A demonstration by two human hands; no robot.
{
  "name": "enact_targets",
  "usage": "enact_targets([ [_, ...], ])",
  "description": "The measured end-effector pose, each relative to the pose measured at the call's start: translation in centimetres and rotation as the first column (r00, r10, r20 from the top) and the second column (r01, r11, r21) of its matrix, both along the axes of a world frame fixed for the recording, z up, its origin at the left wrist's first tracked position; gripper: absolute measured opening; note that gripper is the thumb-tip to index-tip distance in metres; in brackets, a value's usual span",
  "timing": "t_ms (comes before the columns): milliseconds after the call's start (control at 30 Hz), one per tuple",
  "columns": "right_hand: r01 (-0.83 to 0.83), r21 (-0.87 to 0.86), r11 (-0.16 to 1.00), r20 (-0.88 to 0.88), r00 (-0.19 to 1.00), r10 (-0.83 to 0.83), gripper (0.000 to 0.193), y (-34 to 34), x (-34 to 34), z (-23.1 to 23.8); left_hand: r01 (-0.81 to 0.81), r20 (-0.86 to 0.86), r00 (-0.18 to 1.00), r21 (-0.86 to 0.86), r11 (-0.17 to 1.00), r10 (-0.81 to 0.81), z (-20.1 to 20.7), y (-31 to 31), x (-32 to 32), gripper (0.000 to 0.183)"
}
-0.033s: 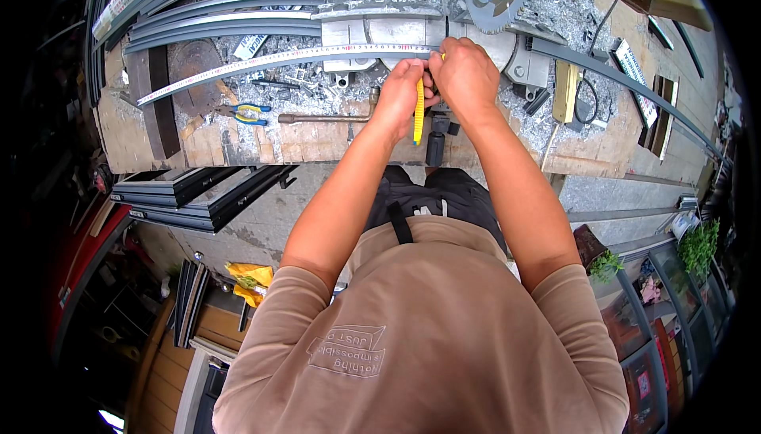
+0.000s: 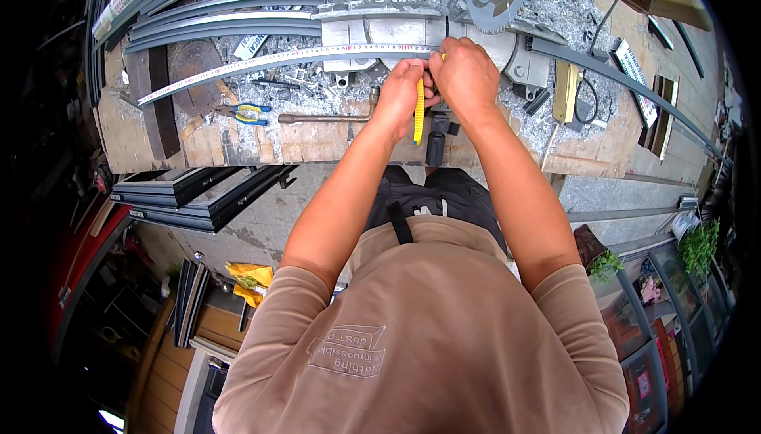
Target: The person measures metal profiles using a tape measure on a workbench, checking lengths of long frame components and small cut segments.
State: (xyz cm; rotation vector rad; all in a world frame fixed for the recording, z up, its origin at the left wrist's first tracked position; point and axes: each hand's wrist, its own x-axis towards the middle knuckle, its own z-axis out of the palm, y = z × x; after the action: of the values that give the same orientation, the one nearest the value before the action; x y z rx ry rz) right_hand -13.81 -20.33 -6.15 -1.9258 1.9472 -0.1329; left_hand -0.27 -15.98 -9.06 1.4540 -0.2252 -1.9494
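Observation:
A grey metal profile point(image 2: 626, 79) lies across the bed point(image 2: 361, 34) of a mitre saw, sticking out on both sides. Along its left part stretches the white blade of a tape measure point(image 2: 269, 59). My left hand point(image 2: 399, 95) is closed around the tape measure near the saw bed's front edge; a yellow strip hangs below the fingers and the case is mostly hidden. Close beside it, my right hand point(image 2: 469, 75) is closed in a pinch at the profile, with a small yellow bit showing at the fingertips. The round saw blade point(image 2: 507, 2) stands raised just beyond.
Metal shavings cover the wooden bench point(image 2: 301, 149). Blue-yellow pliers point(image 2: 250, 114) and a rusty wrench point(image 2: 329, 118) lie left of my hands. A black handle point(image 2: 435, 149) juts toward me. More profiles point(image 2: 230, 26) lie at back left; dark frames point(image 2: 198, 196) sit below the bench.

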Motion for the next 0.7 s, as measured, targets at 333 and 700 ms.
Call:
enact_targets([
  [333, 0.005, -0.003, 1.000, 0.006, 1.000, -0.005, 0.027, -0.02, -0.06, -0.22, -0.060, -0.035, 0.997, 0.070, 0.996, 0.063, 0.21, -0.45, -0.18, 0.026],
  [700, 0.003, 0.005, 1.000, 0.004, 1.000, -0.003, 0.028, -0.05, -0.08, -0.22, -0.070, -0.010, 0.997, 0.096, 0.993, 0.071, 0.32, -0.77, -0.62, 0.024],
])
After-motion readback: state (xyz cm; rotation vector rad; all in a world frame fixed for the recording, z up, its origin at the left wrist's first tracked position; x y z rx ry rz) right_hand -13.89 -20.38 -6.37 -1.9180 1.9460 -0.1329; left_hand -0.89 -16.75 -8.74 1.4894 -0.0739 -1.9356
